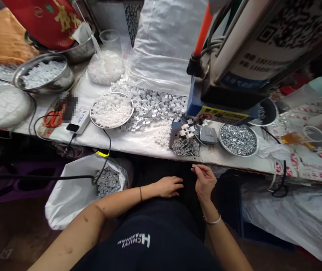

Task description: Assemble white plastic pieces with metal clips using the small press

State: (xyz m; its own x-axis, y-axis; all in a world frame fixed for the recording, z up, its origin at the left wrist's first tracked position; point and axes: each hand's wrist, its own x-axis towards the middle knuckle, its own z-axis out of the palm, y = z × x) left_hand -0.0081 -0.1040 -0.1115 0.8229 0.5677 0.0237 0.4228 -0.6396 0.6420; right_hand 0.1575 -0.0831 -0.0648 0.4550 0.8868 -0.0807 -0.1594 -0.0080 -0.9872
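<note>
My left hand (168, 187) lies palm down over my lap with its fingers stretched out and holding nothing. Just below the table edge, my right hand (206, 181) is pinched, thumb against forefinger; anything between the tips is too small to make out. Nearest to both hands on the table is a heap of small metal pins (186, 147) at the front edge. Several white-and-grey square pieces (187, 130) lie behind it, beside a grey block (208, 134). A metal bowl of shiny pins (239, 139) stands to the right, under a blue machine (220, 113).
Loose grey square pieces (156, 107) spread behind a bowl of white parts (111, 110). A white power bank (79, 120) and orange-handled scissors (52, 119) lie left. Below, a white sack (64, 197) holds grey pieces, with a black cable (36, 176) crossing it.
</note>
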